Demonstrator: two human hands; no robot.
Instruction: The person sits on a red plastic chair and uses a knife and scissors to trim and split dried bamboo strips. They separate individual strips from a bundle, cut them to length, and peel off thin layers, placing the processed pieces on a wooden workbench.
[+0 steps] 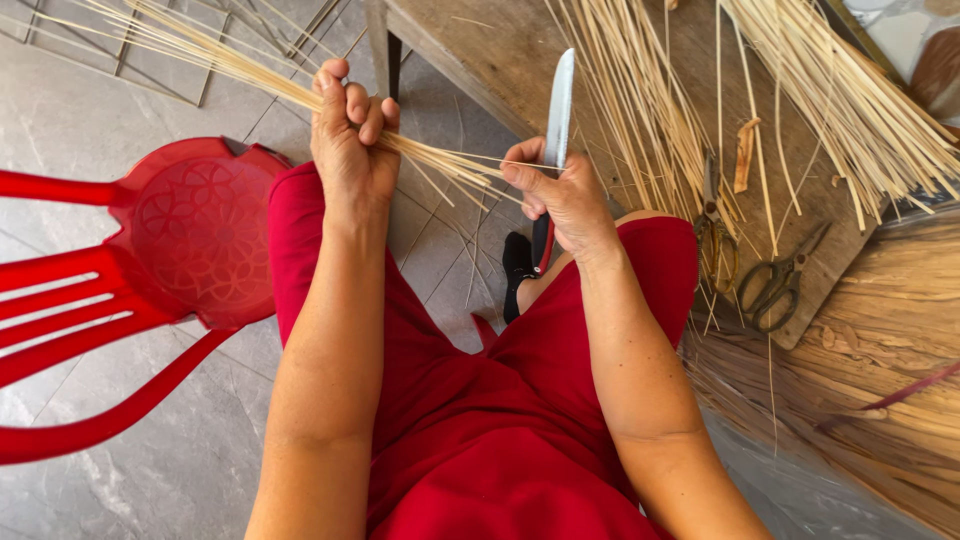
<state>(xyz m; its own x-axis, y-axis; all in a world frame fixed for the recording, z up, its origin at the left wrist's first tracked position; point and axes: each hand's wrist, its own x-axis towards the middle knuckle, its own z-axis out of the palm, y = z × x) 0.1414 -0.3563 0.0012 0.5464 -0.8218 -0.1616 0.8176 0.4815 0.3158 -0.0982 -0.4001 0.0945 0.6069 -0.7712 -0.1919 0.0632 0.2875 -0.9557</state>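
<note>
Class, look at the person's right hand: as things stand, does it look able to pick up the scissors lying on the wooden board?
Probably not yet: the right hand is closed around a knife. The scissors lie uncovered nearby on the wooden board, so the path looks free.

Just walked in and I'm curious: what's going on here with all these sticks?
A seated person in red grips a bundle of thin pale straw-like sticks in the left hand. The right hand holds a steel-bladed knife, blade up, by the bundle's loose ends. More sticks and two pairs of scissors lie on the wooden table; a red plastic chair stands alongside.
</note>
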